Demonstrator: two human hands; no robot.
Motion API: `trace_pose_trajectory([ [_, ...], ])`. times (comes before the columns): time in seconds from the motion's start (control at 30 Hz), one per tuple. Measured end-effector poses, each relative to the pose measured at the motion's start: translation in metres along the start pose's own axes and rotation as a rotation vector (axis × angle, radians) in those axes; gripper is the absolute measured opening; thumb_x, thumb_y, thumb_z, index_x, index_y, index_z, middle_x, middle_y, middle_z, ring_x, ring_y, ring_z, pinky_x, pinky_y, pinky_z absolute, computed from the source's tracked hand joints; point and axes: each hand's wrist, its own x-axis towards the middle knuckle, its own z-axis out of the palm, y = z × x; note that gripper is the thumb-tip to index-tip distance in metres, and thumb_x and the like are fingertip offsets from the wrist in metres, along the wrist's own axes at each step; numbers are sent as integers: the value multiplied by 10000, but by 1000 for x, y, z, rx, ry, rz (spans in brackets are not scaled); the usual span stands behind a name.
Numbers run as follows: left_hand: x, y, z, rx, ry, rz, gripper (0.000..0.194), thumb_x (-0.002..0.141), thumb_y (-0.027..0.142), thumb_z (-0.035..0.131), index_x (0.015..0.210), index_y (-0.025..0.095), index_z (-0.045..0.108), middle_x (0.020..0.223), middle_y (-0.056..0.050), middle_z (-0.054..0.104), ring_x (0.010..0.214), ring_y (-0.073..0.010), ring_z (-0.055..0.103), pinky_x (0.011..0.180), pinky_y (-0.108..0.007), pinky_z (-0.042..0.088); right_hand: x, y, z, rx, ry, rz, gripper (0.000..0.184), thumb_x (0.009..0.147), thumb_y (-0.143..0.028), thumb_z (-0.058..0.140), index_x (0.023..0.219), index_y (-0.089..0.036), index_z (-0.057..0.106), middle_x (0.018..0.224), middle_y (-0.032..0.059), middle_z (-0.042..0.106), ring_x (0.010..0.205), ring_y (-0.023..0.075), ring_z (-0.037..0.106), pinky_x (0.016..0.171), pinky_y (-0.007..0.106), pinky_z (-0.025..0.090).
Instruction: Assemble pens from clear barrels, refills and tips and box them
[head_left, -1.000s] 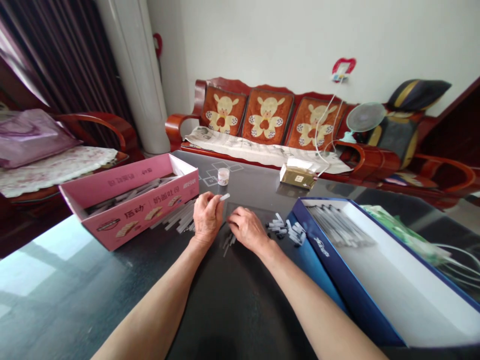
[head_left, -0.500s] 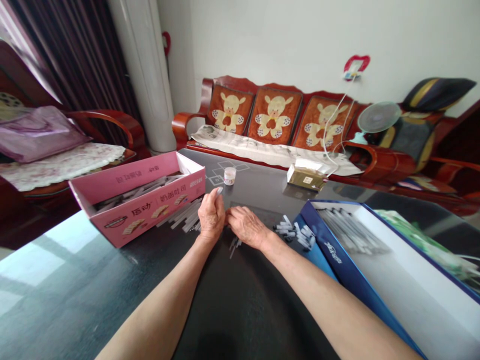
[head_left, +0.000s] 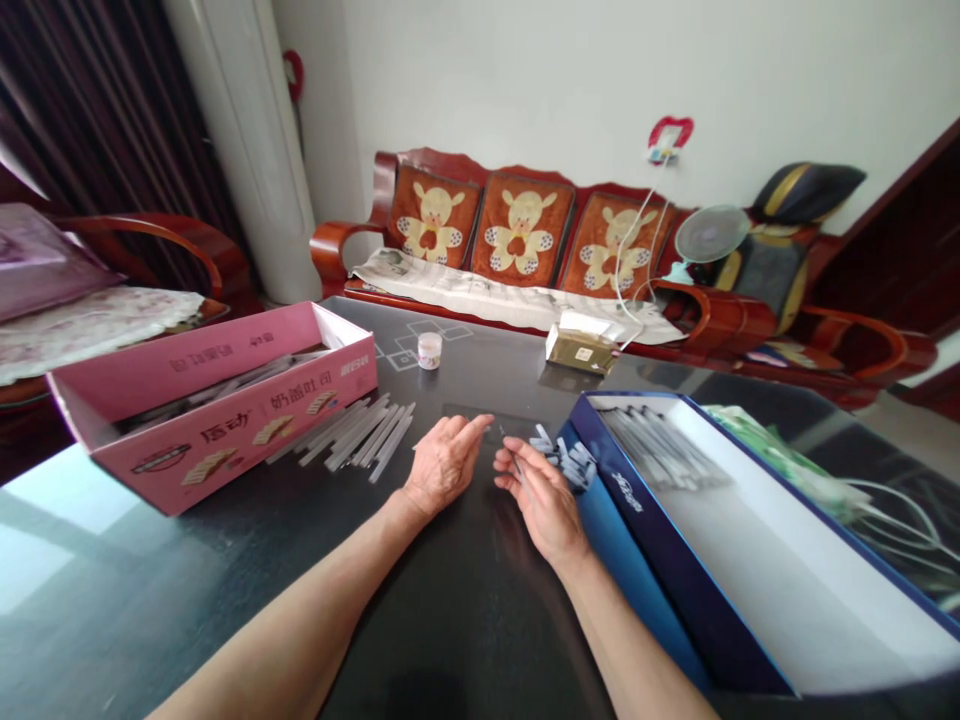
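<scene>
My left hand [head_left: 448, 462] hovers over the dark table, index finger stretched to the right and the other fingers curled. A small pale tip shows at its left side; the rest of what it holds is hidden. My right hand [head_left: 546, 500], turned partly palm up, pinches a thin grey stick [head_left: 518, 466] between thumb and fingers. The fingertips of both hands are close but apart. Left of my left hand lies a loose row of pale translucent tubes [head_left: 369, 436]. Beside my right hand is a heap of short whitish tube pieces [head_left: 576, 464].
A pink carton [head_left: 255, 425] with more tubes inside stands at the left. On the right, a blue box [head_left: 694, 560] holds a row of grey tubes [head_left: 660, 450]. Farther back are a small white jar [head_left: 430, 351] and a tissue box [head_left: 579, 349]. A green-and-white bag [head_left: 784, 455] lies behind the blue box.
My view has turned to the right. My hands have come apart; the right one has rolled palm up and shows a thin stick. My left hand has tipped over with its index finger stretched out.
</scene>
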Motion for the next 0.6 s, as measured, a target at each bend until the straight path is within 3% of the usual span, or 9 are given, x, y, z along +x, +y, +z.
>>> trace_pose_trajectory([
  [0.13,0,4,1,-18,-12,53,290,960,301,401,1143,210,606,813,-35,581,779,-165,518,751,-274,439,6,-2,-6,218,124,4,315,712,-310,734,1009,-231,668,897,12,678,818,133,633,740,272,534],
  [0.27,1,3,1,6,-15,52,267,954,338,430,1075,216,634,785,-27,590,744,-162,509,723,-278,431,14,-5,-11,311,246,3,247,730,-399,718,909,-230,692,799,-10,660,732,110,613,647,234,530],
  [0.43,2,4,1,19,-49,81,264,952,312,430,1028,183,648,779,-37,611,706,-165,489,705,-297,413,18,-4,-13,333,226,-13,251,695,-344,761,897,-218,683,878,0,693,753,105,644,670,226,543],
  [0.6,2,6,2,26,-58,89,299,951,303,433,1161,202,620,739,-30,588,688,-170,466,678,-294,400,18,-3,-12,346,240,-19,280,665,-291,784,895,-214,645,866,5,719,737,115,670,661,233,551],
])
